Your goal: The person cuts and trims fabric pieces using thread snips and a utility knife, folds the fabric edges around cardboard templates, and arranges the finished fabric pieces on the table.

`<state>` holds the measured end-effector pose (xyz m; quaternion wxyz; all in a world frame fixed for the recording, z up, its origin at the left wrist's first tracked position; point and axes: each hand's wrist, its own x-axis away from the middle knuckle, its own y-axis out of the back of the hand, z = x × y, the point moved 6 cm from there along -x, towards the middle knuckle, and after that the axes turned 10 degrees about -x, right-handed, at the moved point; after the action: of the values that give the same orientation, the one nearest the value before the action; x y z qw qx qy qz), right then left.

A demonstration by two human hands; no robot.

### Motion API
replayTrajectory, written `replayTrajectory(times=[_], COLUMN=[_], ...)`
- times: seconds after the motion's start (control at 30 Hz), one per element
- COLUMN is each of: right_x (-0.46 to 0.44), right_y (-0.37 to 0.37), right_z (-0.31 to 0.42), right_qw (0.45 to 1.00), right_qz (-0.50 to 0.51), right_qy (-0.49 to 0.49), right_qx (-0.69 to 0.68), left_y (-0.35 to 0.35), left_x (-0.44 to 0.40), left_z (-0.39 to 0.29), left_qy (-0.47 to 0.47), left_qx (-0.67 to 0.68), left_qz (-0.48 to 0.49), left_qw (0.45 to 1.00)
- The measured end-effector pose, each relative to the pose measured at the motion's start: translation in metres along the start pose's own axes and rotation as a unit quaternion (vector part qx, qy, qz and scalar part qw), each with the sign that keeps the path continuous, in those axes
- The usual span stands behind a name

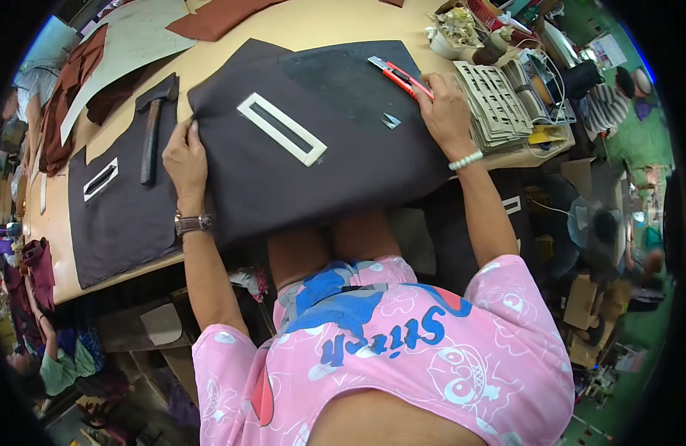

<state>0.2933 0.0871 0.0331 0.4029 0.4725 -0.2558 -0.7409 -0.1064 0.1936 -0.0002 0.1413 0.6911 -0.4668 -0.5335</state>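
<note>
1. Head view, centre: a dark fabric piece bears a pale rectangular frame.
2. Left of centre: the left hand pinches its edge.
3. Upper right of centre: the right hand grips a red cutter.

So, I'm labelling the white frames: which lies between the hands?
The white frame on dark fabric between left hand and right hand; the far-left frame sits beyond the hammer, the lower-right frame right of both hands.

I see a red cutter slanting away leftward; broad dark cloth spreads at the near edge of the table.
</note>
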Motion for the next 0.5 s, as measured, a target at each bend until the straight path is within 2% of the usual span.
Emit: replayTrajectory(times=[0.07,0.1,0.13,0.2,0.27,0.33,0.37,0.47,0.5], right_x=[0.012,0.019,0.024,0.025,0.024,0.024,0.025,0.025,0.027], right_y=[-0.003,-0.008,-0.014,-0.017,-0.023,-0.028,-0.028,-0.027,-0.024], right_z=[0.007,0.008,0.009,0.011,0.008,0.009,0.011,0.005,0.001], right_qw=[0.994,0.985,0.973,0.959,0.936,0.937,0.936,0.941,0.940], right_qz=[0.096,0.156,0.216,0.238,0.286,0.283,0.283,0.235,0.207], right_qy=[-0.039,-0.056,-0.070,-0.111,-0.148,-0.128,-0.124,-0.130,-0.146], right_qx=[-0.039,-0.041,-0.044,-0.109,-0.141,-0.158,-0.168,-0.207,-0.227], left_y=[-0.002,-0.007,-0.015,-0.023,-0.020,-0.016,-0.020,-0.023,-0.038], left_x=[-0.016,-0.025,-0.021,-0.010,-0.002,0.003,0.004,0.008,0.017], left_z=[0.010,0.008,0.009,-0.012,-0.016,-0.019,-0.014,-0.006,0.008], left_qy=[0.132,0.154,0.227,0.363,0.318,0.271,0.262,0.364,0.431], left_qx=[0.052,0.243,0.322,0.462,0.362,0.269,0.305,0.504,0.584], left_qz=[0.099,0.114,0.190,0.320,0.413,0.468,0.466,0.348,0.346], left_qw=[0.985,0.951,0.899,0.743,0.773,0.797,0.788,0.702,0.595])
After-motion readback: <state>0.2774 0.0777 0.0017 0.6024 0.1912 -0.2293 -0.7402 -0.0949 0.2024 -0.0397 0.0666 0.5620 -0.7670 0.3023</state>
